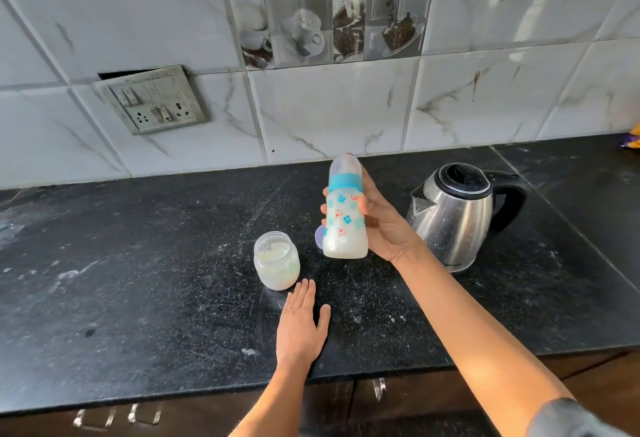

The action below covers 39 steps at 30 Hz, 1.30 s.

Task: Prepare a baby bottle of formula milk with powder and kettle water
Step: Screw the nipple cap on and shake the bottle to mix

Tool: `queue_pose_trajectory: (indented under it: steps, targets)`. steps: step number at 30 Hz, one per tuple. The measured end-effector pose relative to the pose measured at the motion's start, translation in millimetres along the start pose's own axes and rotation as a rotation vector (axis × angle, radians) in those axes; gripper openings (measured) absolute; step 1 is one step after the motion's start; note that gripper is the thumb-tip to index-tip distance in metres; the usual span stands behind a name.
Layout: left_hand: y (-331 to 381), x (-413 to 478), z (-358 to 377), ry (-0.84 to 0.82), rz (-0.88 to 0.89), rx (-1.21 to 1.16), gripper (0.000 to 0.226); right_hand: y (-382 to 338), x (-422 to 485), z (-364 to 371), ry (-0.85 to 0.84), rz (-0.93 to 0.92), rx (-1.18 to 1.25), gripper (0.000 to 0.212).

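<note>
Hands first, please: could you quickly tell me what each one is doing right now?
Left hand: open, flat on the counter, holding nothing.
Right hand: closed around the baby bottle, lifted off the counter.

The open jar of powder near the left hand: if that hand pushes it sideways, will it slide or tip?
The jar looks squat and wide, so it would probably slide rather than tip. The counter is smooth and dusted with powder, which may ease sliding. It has no lid, so a hard push could spill powder.

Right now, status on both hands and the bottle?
Right hand gripping capped baby bottle, lifted above the counter, milky inside. Left hand open, flat on counter beside open powder jar. Kettle right of bottle, nothing blocking.
</note>
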<state>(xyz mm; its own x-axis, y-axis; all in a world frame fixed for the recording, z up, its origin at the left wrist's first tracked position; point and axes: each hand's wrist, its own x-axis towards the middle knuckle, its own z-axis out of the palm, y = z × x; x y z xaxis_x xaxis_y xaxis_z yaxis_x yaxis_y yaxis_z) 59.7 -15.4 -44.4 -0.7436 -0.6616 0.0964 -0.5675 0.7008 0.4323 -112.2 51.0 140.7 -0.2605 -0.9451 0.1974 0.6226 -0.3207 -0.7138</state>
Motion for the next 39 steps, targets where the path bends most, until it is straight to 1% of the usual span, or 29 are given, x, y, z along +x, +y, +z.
queue_pose_trajectory:
  steps: [1, 2, 5, 7, 10, 14, 15, 16, 17, 18, 20, 21, 22, 23, 25, 27, 28, 29, 31, 32, 33, 34, 36, 37, 38, 39]
  targets:
    - [0, 0, 0, -0.001, 0.001, 0.0, 0.061, 0, 1, 2, 0.021, -0.003, 0.003, 0.106]
    - [0, 0, 0, -0.001, 0.002, 0.0, 0.061, 1, 2, 4, 0.041, 0.01, 0.025, 0.104]
    - [0, 0, 0, -0.002, 0.001, -0.003, 0.061, 2, 3, 5, 0.06, 0.067, 0.081, 0.09]
    - [0, 0, 0, -0.001, -0.001, -0.006, 0.061, 3, 3, 4, 0.051, 0.074, 0.06, 0.089]
    - [-1, 0, 0, -0.004, 0.005, -0.001, 0.062, 2, 4, 3, -0.051, 0.065, 0.074, 0.093]
    - [0, 1, 0, -0.004, 0.008, -0.003, 0.061, -8, 4, 1, -0.238, 0.054, 0.116, 0.089]
    - [0, 0, 0, -0.003, 0.007, -0.005, 0.061, -9, 5, 1, -0.262, 0.045, 0.116, 0.087]
    - [0, 0, 0, -0.001, 0.006, -0.006, 0.061, -9, 7, 1, -0.247, 0.035, 0.13, 0.083]
    - [0, 0, 0, -0.001, 0.005, -0.008, 0.061, -9, 11, 4, -0.177, 0.029, 0.165, 0.076]
    - [0, 0, 0, -0.001, 0.006, -0.01, 0.061, -8, 16, 7, -0.049, 0.029, 0.219, 0.065]
    - [0, 0, -1, 0.0, 0.007, -0.009, 0.061, -8, 28, 12, 0.339, 0.01, 0.303, 0.029]
    - [0, 0, -1, -0.001, 0.007, -0.008, 0.061, -8, 32, 13, 0.516, 0.014, 0.306, 0.023]
    - [0, 0, -1, -0.003, 0.009, -0.009, 0.061, -8, 33, 12, 0.622, 0.029, 0.326, 0.026]
    - [0, -1, -1, -0.005, 0.008, -0.01, 0.061, -8, 34, 10, 0.672, 0.042, 0.357, 0.027]
    - [0, 0, -1, -0.002, 0.002, -0.012, 0.061, -7, 32, 6, 0.656, 0.055, 0.384, 0.026]
    - [0, 0, 0, -0.005, 0.006, -0.013, 0.061, -5, 28, 4, 0.546, 0.064, 0.385, 0.017]
    - [0, -1, 0, -0.003, 0.007, -0.011, 0.061, -5, 25, 4, 0.47, 0.059, 0.373, 0.016]
    - [0, -1, 0, -0.001, 0.007, -0.011, 0.061, -5, 20, 2, 0.38, 0.047, 0.347, 0.029]
    - [1, -1, -1, -0.001, 0.006, -0.008, 0.061, -4, 12, -7, 0.146, 0.051, 0.288, 0.063]
    - [1, 0, -1, 0.001, 0.007, -0.007, 0.061, -3, 9, -8, 0.041, 0.046, 0.231, 0.073]
    - [0, 0, -1, 0.001, 0.009, -0.006, 0.061, -2, 8, -7, -0.002, 0.026, 0.182, 0.081]
    - [0, 0, -1, 0.0, 0.009, -0.006, 0.061, -2, 11, -7, 0.01, 0.019, 0.168, 0.088]
    - [1, 0, -1, 0.002, 0.008, 0.002, 0.061, 2, 16, -11, 0.163, 0.009, 0.215, 0.109]
    - [1, 0, -1, 0.001, 0.011, 0.005, 0.061, 4, 16, -17, 0.214, -0.007, 0.243, 0.115]
    - [1, 0, -1, -0.003, 0.012, 0.003, 0.061, 5, 16, -21, 0.2, -0.003, 0.257, 0.114]
    - [2, 0, -1, 0.0, 0.008, 0.0, 0.061, 5, 15, -20, 0.133, 0.01, 0.238, 0.108]
